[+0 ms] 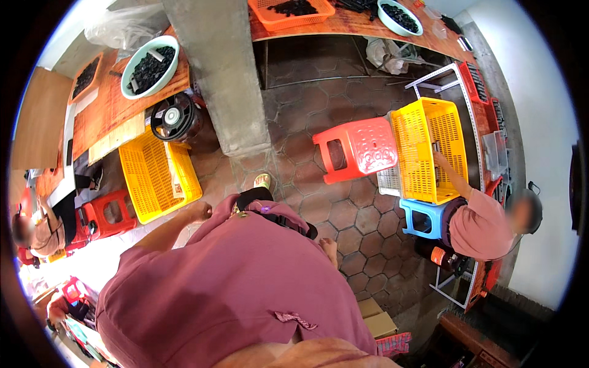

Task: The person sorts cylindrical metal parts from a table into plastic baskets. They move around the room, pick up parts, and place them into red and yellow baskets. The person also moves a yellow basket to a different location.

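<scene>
My left hand point(201, 211) hangs beside my body with its fingers loosely curled, and nothing shows in it. The closest thing to it is a yellow slatted crate point(138, 184) on the floor. My right hand point(329, 250) hangs low past the other side of my maroon shirt, over the tiled floor. Most of its fingers are hidden, so its grip is unclear. Ahead on the right, a red plastic stool point(362, 150) stands against another yellow crate point(410, 129). A seated co-worker point(481, 224) reaches one arm into that crate.
A concrete pillar point(215, 73) rises ahead. Wooden tables bear mint-green basins point(173, 73) and an orange tray point(270, 18) of black pieces. A blue stool point(423, 211) and a white metal rack point(451, 70) stand right. Cardboard boxes point(379, 325) lie behind my right side. Other people sit far left.
</scene>
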{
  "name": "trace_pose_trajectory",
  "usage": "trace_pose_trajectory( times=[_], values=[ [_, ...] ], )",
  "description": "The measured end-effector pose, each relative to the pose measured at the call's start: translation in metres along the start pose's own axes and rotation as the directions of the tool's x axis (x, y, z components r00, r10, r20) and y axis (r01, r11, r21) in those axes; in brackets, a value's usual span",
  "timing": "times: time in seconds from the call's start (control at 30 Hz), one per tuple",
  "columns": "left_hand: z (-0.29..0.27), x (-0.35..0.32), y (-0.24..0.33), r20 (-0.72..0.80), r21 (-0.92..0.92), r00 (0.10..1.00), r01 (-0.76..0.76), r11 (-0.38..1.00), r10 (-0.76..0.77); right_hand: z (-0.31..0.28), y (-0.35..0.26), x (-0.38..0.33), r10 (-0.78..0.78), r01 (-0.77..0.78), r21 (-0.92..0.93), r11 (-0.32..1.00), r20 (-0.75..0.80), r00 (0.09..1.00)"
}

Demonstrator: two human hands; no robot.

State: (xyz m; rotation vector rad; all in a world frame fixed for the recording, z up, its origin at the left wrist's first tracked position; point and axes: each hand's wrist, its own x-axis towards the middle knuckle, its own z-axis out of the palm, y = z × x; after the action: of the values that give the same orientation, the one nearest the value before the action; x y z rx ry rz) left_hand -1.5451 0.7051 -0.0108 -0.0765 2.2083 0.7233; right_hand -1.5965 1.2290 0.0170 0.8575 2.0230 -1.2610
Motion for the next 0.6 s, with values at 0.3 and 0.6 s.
trace_pose_trajectory(
  times=[0.3,0.6],
  values=[
    [-0.103,0.077,0.038,-0.22,0.061,0.934,-0.275,0.96,0.282,0.003,0.016,-0.004,0.086,-0.093,-0.076,0.993,-0.089,0.992],
    [-0.06,0.101,0.002,-0.211,-0.12,0.963,-0.198,0.973,0.17,-0.001,0.009,0.061,-0.117,0.114,-0.197,0.974,-0.006,0.993]
  ],
)
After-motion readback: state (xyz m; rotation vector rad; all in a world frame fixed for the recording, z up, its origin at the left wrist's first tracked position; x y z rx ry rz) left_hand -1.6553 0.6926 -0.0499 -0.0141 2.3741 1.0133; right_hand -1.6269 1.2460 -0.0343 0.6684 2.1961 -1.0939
